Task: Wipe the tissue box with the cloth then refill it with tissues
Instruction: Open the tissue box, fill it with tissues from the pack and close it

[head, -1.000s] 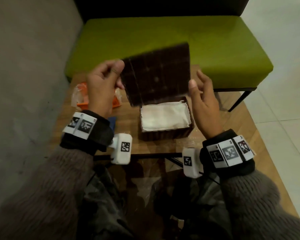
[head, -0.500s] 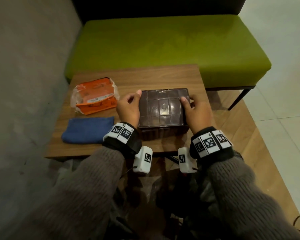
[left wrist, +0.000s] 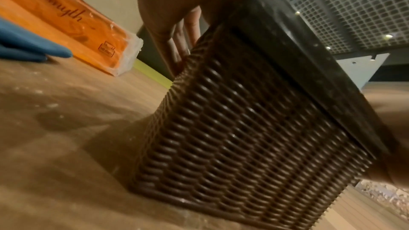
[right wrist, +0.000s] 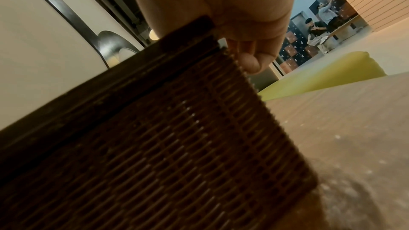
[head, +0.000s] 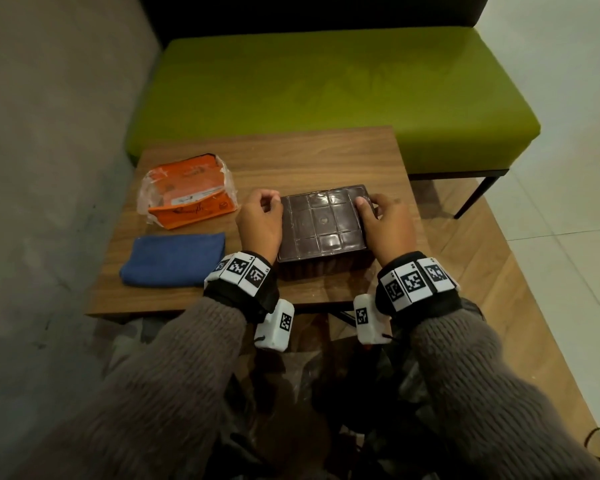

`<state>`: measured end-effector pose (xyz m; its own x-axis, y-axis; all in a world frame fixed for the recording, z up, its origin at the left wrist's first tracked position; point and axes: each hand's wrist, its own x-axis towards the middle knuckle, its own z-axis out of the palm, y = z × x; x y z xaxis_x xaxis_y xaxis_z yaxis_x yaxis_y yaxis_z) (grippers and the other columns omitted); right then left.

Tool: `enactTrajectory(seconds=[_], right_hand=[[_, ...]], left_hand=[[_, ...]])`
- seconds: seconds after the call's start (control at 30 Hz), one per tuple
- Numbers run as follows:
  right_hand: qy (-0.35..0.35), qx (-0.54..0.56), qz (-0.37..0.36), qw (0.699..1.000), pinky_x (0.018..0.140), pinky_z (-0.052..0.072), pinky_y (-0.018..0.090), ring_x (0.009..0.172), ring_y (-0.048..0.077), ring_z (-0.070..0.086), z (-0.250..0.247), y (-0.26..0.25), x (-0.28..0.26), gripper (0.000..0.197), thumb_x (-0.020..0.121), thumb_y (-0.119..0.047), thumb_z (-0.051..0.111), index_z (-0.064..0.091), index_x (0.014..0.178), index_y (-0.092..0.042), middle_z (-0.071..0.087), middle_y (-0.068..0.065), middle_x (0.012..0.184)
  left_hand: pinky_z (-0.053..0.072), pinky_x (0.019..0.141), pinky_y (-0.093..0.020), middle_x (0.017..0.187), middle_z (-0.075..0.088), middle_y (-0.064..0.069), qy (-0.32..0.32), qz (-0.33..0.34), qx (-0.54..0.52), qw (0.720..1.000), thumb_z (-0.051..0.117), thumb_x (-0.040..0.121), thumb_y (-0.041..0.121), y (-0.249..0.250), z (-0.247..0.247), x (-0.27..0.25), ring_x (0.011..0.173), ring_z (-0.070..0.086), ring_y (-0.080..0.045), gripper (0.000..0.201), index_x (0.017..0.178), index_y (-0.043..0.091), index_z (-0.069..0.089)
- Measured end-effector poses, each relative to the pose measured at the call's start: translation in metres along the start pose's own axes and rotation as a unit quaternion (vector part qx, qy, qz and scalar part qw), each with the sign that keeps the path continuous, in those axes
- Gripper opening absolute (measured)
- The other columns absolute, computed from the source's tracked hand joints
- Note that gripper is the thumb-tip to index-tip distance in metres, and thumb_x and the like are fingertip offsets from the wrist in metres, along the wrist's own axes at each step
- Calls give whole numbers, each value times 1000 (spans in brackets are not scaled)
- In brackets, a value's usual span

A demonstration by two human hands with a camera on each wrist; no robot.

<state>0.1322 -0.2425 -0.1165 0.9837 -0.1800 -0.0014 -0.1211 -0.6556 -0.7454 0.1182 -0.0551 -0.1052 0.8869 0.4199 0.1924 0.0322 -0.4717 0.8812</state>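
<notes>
The dark brown woven tissue box [head: 321, 228] stands on the wooden table [head: 291, 157] with its glossy grid-patterned lid shut, so the tissues inside are hidden. My left hand [head: 260, 221] grips the box's left side, fingers curled at the far left corner. In the left wrist view its fingers [left wrist: 183, 41] lie against the woven wall [left wrist: 243, 137]. My right hand [head: 387, 225] grips the right side with the thumb lying on the lid. The right wrist view shows its fingertips [right wrist: 250, 62] curled at the box's [right wrist: 155, 128] far corner. A folded blue cloth [head: 174, 258] lies left of the box.
An opened orange tissue pack [head: 187, 194] lies at the table's far left, behind the cloth. A green bench [head: 326, 91] stands right behind the table. A grey wall runs along the left; tiled floor lies to the right.
A second ago both hands held the lid up over the open box with white tissues showing. The lid has come down onto the box, and both hands now hold its sides.
</notes>
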Motion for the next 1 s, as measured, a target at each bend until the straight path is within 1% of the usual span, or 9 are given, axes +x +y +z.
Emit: enactTrajectory(seconds=[0.1, 0.2, 0.27, 0.5, 0.73, 0.8, 0.87, 0.93, 1.0], right_hand=[[-2, -11, -4, 1000, 70, 34, 28, 89, 25, 57, -1, -4, 1, 45, 96, -45, 48, 62, 121, -11, 60, 16, 108], [4, -18, 0, 1000, 70, 34, 28, 89, 25, 57, -1, -6, 1, 44, 96, -44, 47, 60, 121, -10, 60, 16, 110], [11, -40, -7, 999, 70, 34, 28, 94, 27, 58, -1, -8, 0, 44, 97, -44, 47, 61, 120, -9, 58, 15, 112], [35, -8, -8, 999, 75, 34, 23, 101, 27, 55, 4, -15, -4, 44, 95, -39, 53, 59, 114, 0, 51, 15, 119], [18, -56, 7, 998, 73, 34, 30, 102, 30, 54, 6, -16, -7, 45, 97, -42, 47, 52, 117, -2, 50, 16, 120], [28, -127, -18, 991, 79, 37, 34, 108, 32, 51, 7, -22, -8, 44, 98, -37, 46, 48, 122, -1, 49, 18, 123], [43, -175, -92, 979, 95, 37, 40, 123, 33, 43, 10, -32, -12, 47, 99, -33, 44, 42, 134, -3, 46, 19, 134], [-13, -192, -152, 969, 112, 22, 51, 142, 29, 25, 17, -39, -15, 50, 102, -33, 34, 29, 147, -12, 29, 12, 153], [-84, -240, -159, 954, 116, 6, 55, 148, 22, 6, 23, -39, -18, 51, 104, -36, 20, 16, 152, -21, 10, 2, 161]], left_hand=[[35, 76, -15, 100, 64, -8, -41, 62, 72, 995, 54, 92, 19, 5, 4, 1, 92, 54, -13, 19, 99, 5, 63], [34, 87, -25, 111, 58, -11, -74, 51, 133, 987, 52, 93, 28, 4, 13, -1, 108, 50, -23, 28, 109, 6, 59], [33, 89, -25, 114, 55, -13, -73, 46, 144, 986, 52, 92, 28, 3, 15, -2, 112, 47, -26, 30, 112, 6, 57], [30, 80, -29, 112, 52, -15, -81, 61, 211, 972, 44, 95, 32, 10, 17, -4, 107, 45, -29, 32, 112, 6, 52], [36, 80, -35, 111, 52, -16, -88, 63, 241, 965, 41, 96, 32, 10, 19, -4, 104, 45, -29, 31, 111, 6, 49], [37, 86, -40, 120, 51, -14, -98, 66, 305, 945, 36, 97, 36, 14, 17, -3, 112, 43, -29, 35, 116, 9, 47], [30, 101, -47, 135, 45, -9, -115, 105, 337, 928, 32, 98, 39, 20, 18, -6, 129, 35, -26, 40, 127, 14, 44], [16, 112, -52, 148, 34, -3, -162, 136, 322, 923, 25, 100, 38, 26, 21, -12, 140, 22, -20, 46, 139, 16, 34], [9, 114, -54, 155, 20, 4, -200, 136, 338, 909, 18, 100, 38, 21, 22, -17, 144, 11, -14, 49, 146, 21, 23]])
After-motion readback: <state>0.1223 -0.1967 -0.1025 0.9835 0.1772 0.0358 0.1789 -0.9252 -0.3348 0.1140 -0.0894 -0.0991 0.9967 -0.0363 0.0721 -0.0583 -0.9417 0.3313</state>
